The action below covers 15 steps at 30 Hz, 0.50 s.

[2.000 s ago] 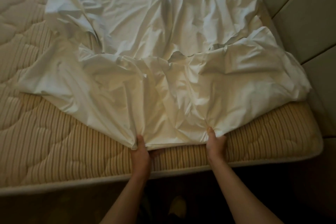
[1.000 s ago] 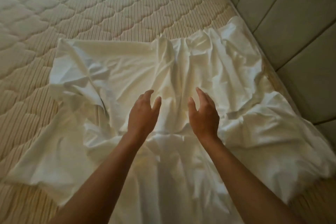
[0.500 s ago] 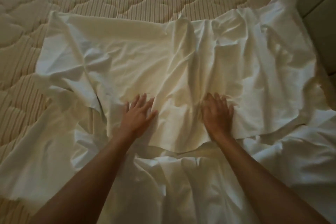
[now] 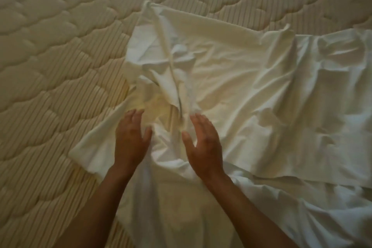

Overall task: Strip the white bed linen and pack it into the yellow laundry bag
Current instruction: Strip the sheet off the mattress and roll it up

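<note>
Change: since 0.5 s ago both hands have lifted off the sheet and shifted toward its left edge; the cloth between them is now bunched into a ridge.
Left hand (image 4: 131, 137): fingers straight and relaxed, gripping nothing, over the sheet's left flap.
Right hand (image 4: 203, 143): fingers extended, thumb spread, holding nothing, palm turned toward the left hand.
White sheet (image 4: 251, 78): crumpled and partly folded over itself on the mattress, spreading to the right edge of view and down under both forearms.
Mattress (image 4: 50, 50): bare, cream, quilted with ribbed stitching, exposed left and above.
Writing: no label or brand readable anywhere.
</note>
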Motion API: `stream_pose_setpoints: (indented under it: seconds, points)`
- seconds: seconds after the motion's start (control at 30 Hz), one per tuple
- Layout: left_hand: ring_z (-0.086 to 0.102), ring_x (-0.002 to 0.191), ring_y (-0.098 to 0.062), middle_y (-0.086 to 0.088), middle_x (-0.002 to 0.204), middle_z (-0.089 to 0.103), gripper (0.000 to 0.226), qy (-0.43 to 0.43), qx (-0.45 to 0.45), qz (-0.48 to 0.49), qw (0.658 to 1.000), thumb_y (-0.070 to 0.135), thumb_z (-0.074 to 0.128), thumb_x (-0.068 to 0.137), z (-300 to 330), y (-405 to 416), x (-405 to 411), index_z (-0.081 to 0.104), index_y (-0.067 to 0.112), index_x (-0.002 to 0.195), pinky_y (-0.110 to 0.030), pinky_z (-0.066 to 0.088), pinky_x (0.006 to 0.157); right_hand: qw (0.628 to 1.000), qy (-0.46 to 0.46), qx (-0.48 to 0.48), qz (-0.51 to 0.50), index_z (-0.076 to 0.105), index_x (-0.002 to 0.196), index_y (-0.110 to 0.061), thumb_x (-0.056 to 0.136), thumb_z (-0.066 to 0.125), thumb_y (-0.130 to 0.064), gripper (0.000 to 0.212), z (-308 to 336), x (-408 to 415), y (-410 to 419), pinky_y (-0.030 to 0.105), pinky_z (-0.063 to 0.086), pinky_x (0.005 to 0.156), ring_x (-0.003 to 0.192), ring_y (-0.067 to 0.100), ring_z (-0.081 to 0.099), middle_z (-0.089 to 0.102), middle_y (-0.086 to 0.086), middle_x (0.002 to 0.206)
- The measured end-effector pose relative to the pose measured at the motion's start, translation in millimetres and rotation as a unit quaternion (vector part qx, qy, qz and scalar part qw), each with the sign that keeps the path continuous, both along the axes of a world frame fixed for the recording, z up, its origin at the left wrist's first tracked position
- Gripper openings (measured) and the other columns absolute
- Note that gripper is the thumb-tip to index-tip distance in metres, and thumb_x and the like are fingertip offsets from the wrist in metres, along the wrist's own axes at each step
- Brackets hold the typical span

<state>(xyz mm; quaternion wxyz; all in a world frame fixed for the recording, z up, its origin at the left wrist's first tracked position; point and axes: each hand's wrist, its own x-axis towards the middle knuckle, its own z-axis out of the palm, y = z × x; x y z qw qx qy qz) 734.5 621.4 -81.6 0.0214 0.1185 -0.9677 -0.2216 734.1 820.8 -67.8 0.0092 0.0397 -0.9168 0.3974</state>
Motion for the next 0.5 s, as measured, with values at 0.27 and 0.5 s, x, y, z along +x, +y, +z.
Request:
stream_pose_setpoints:
  seconds: [0.27, 0.5]
  points:
    - [0.043, 0.128, -0.046, -0.03, 0.137, 0.047, 0.082, -0.109, -0.045, 0.156, 0.981, 0.056, 0.065, 0.087, -35, -102, 30, 0.044, -0.005, 0.138, -0.057, 0.029, 0.109, 0.988, -0.1, 0.09, 0.075, 0.042, 0.148, -0.015, 0.074, 0.049, -0.07, 0.092, -27, 3, -92, 0.039, 0.037, 0.113, 0.138, 0.024, 0.044, 0.047, 0.007, 0.15]
    - [0.064, 0.096, -0.043, -0.026, 0.101, 0.068, 0.059, -0.125, -0.042, 0.107, 0.985, 0.058, 0.04, 0.099, -23, -128, 27, 0.06, 0.003, 0.105, -0.045, 0.047, 0.079, 0.982, -0.087, 0.16, 0.051, 0.041, 0.149, -0.013, 0.076, 0.074, -0.031, 0.082, -45, 4, -104, 0.039, 0.039, 0.109, 0.14, 0.023, 0.04, 0.043, 0.008, 0.152]
